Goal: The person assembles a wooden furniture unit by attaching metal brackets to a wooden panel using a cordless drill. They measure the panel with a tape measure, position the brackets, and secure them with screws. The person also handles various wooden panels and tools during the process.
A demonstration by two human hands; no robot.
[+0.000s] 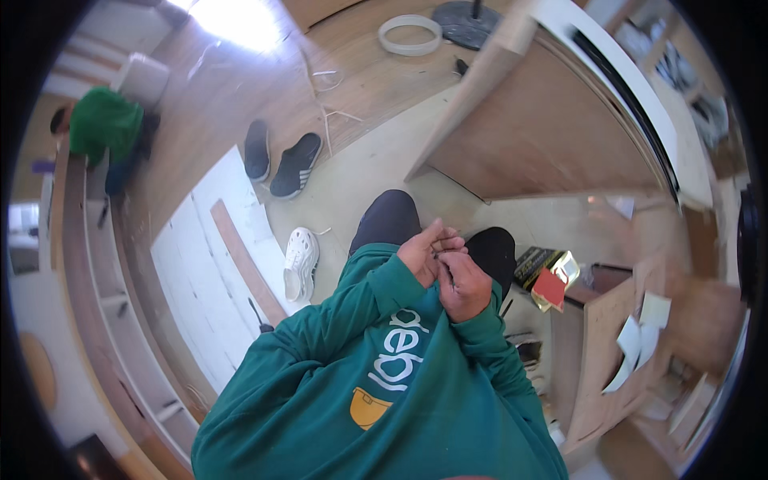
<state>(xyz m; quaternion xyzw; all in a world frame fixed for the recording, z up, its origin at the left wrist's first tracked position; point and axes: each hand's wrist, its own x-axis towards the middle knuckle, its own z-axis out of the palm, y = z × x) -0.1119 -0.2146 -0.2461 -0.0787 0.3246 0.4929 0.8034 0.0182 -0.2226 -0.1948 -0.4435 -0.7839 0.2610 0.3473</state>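
Head view: the left hand (422, 252) and the right hand (464, 282) are drawn together in front of the chest, touching each other above the dark knees (388, 216). The left hand's fingers (445, 238) are curled over, pinching something very small just beside the right hand's fingertips; what it is, and which way its long axis runs, is too small to tell. The right hand is clenched loosely, its grip turned toward the left hand, and whether it clamps that small thing too cannot be told. Both hands are equally near it, since it sits where they meet.

Taking the hands as the landmark: to their right, near, lies a black and gold box (546, 270) with a red card, beside a wooden cabinet panel (552, 128) that rises above and right of them. To their left, on the floor (368, 168), lies a white clog (301, 262), and farther up-left a pair of dark slippers (282, 158). Far left, well apart, another person in a green top (106, 122) crouches. Nothing stands between the two hands.
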